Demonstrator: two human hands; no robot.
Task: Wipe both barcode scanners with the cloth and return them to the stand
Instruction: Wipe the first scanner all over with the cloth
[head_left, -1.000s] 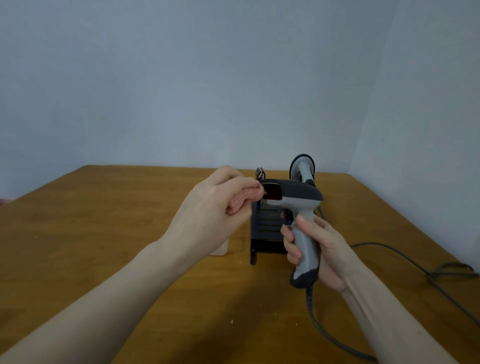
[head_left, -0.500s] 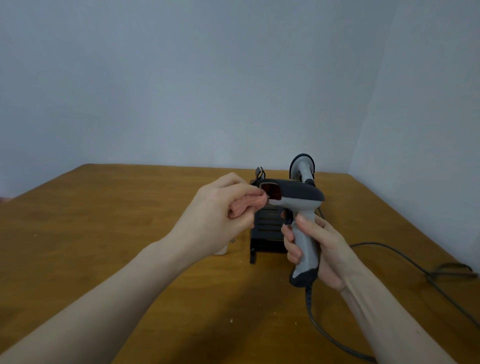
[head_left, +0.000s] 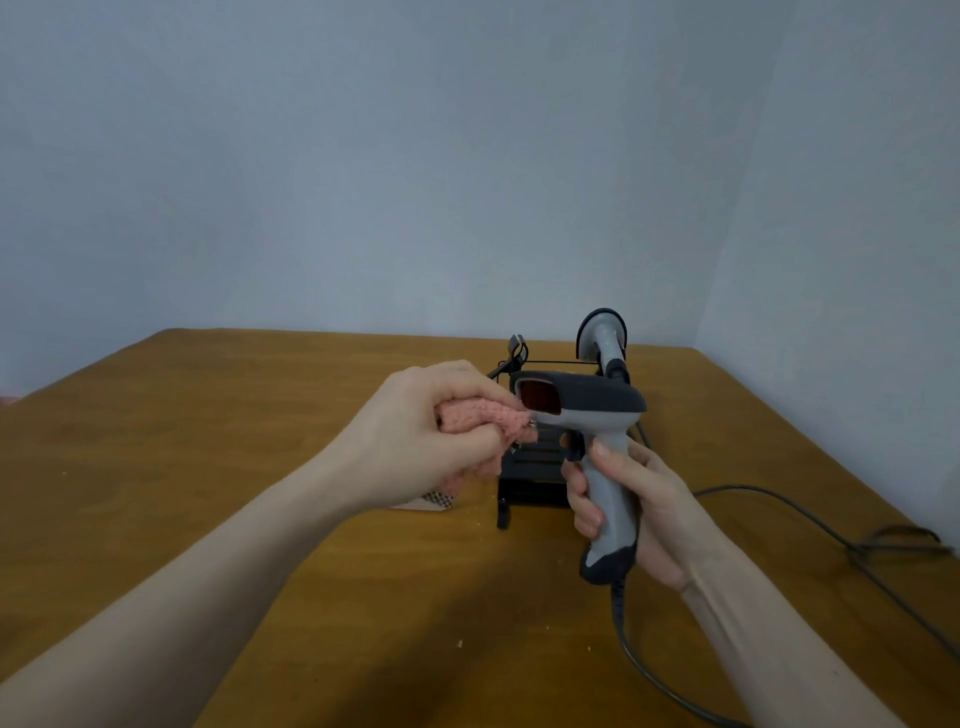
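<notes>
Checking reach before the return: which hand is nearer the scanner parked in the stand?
Right. The right hand, gripping the held scanner, sits just in front of the parked scanner. The left hand, holding the cloth, is farther left.

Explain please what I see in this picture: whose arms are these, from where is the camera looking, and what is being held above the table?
There is no machine here: the arms belong to a person, and the camera sits on that person's head, looking forward and down. The right hand grips a grey barcode scanner by its handle, its reddish window facing left. The left hand holds a pink cloth bunched against the scanner's front, just below that window. On the wooden table stands a black stand, and a second scanner rises behind it. The held scanner's cable hangs down, and another cable lies across the table on the right.
</notes>
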